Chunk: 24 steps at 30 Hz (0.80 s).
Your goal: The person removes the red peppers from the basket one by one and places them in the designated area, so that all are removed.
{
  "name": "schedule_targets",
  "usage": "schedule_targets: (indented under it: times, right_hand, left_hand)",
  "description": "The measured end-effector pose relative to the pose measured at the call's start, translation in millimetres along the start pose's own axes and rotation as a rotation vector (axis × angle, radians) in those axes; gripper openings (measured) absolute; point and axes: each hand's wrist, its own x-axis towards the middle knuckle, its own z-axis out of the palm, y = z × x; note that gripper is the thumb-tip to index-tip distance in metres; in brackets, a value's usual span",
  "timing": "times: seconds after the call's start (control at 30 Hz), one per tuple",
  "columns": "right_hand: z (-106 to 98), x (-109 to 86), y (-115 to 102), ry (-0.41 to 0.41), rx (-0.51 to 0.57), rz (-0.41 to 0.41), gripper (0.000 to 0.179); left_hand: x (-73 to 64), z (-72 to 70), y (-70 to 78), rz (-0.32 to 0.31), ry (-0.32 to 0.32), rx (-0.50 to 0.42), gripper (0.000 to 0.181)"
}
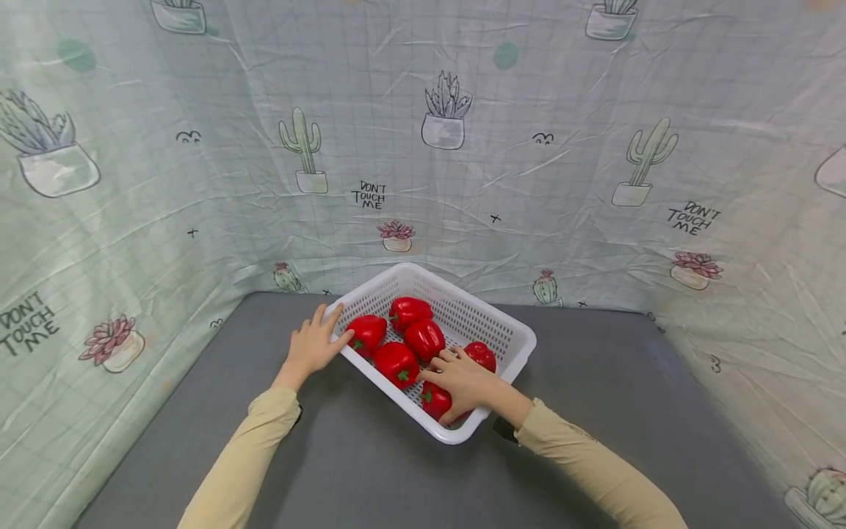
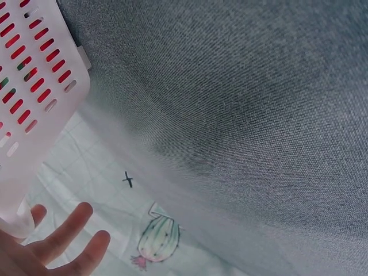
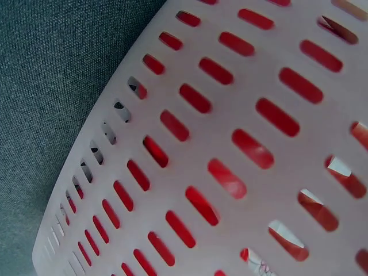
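A white plastic basket (image 1: 468,312) with slotted walls sits at an angle on the table, holding several red bell peppers (image 1: 424,339) with green stems. My left hand (image 1: 313,345) rests at the basket's left corner, its fingers spread and fairly straight along the rim; those fingers also show beside the rim in the left wrist view. Inside the near right end, my right hand (image 1: 465,380) reaches over a red bell pepper (image 1: 434,400), thumb and fingers bent round it. Another pepper (image 1: 481,354) lies just behind that hand. In the right wrist view, the basket wall (image 3: 190,144) hides the hand.
The basket stands on a dark grey table (image 1: 370,470). A pale fabric curtain (image 1: 370,88) printed with cacti and potted plants surrounds the table at the back and both sides, close behind the basket's far corner.
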Motion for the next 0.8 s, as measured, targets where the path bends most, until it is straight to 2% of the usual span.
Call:
schedule_targets:
  times: [0.37, 0.57, 0.8]
  right_hand:
    - [-0.6, 1.3, 0.3, -0.015, -0.003, -0.011, 0.076]
    - [-2.5, -0.7, -1.1, -0.022, 0.036, 0.010, 0.077]
    - [-4.9, -3.4, -2.1, 0.013, 0.078, 0.026, 0.073]
  left_hand:
    - [0.6, -1.0, -0.2, -0.002, -0.005, -0.005, 0.066]
    - [-0.3, -0.6, 0.6, -0.005, -0.004, -0.011, 0.067]
    - [-0.9, 0.6, -0.1, -0.004, 0.002, -0.013, 0.066]
